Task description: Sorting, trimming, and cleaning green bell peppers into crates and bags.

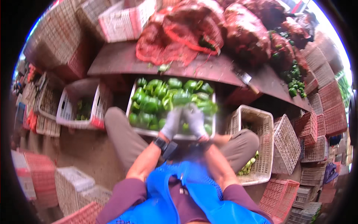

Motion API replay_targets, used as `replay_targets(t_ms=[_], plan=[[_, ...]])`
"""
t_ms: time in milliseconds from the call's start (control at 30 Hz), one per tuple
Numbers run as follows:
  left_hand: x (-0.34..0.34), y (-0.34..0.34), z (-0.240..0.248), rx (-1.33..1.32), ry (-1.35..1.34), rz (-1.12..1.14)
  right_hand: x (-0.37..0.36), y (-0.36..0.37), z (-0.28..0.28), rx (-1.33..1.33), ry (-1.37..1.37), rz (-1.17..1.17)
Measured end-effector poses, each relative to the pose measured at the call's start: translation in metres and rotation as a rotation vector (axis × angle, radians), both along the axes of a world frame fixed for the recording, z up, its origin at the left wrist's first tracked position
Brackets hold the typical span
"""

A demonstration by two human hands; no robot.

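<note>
A white crate (pixel 130 103) full of green bell peppers (pixel 151 105) stands between my knees, partly under the edge of a low table. My left hand (pixel 172 124), in a grey glove, reaches into the crate over the peppers. Beside it is my right hand (pixel 195 120), gloved the same way, and the two nearly meet at the fingertips. Several peppers lie directly around both hands. The fingers are smeared by motion and partly hidden by the backs of the hands, so whether they grip a pepper does not show. A dark watch (pixel 164 145) is on my left wrist.
Red mesh sacks (pixel 244 35) lie on the low table (pixel 119 59). A knife (pixel 246 79) rests near its front edge. An off-white crate (pixel 269 149) with some green pieces stands by my right knee, a white crate (pixel 69 121) to the left. Stacked crates line both sides.
</note>
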State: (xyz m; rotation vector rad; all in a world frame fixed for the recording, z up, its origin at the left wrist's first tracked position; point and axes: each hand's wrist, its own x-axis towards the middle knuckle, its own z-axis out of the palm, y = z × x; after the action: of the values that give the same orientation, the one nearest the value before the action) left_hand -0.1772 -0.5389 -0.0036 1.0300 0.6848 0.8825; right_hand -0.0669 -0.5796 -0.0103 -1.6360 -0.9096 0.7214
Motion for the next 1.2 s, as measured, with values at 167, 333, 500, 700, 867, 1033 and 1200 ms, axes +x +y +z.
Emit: replay_targets(t_ms=[167, 333, 500, 700, 867, 1033, 1200], plan=[[-0.019, 0.011, -0.059, 0.211, 0.183, -0.077, -0.019, -0.003, -0.012, -0.051, 0.154, -0.042], [-0.022, -0.010, -0.031, -0.224, -0.003, -0.092, -0.023, -0.011, 0.008, -0.201, -0.032, -0.145], [-0.008, 0.003, -0.053, -0.410, -0.155, 0.025, -0.022, -0.026, 0.050, -0.200, -0.231, 0.083], [-0.005, -0.009, -0.019, -0.230, 0.022, -0.022, -0.020, -0.030, 0.045, -0.222, -0.211, -0.043], [-0.012, -0.013, -0.013, -0.328, 0.026, 0.000, -0.029, -0.030, 0.041, -0.208, -0.164, -0.104], [-0.012, -0.016, -0.009, -0.168, 0.160, -0.006, -0.025, -0.025, 0.025, -0.162, -0.031, -0.153], [-0.043, -0.006, -0.004, 0.025, 0.264, -0.253, -0.009, -0.036, 0.053, -0.230, -0.443, 0.183]])
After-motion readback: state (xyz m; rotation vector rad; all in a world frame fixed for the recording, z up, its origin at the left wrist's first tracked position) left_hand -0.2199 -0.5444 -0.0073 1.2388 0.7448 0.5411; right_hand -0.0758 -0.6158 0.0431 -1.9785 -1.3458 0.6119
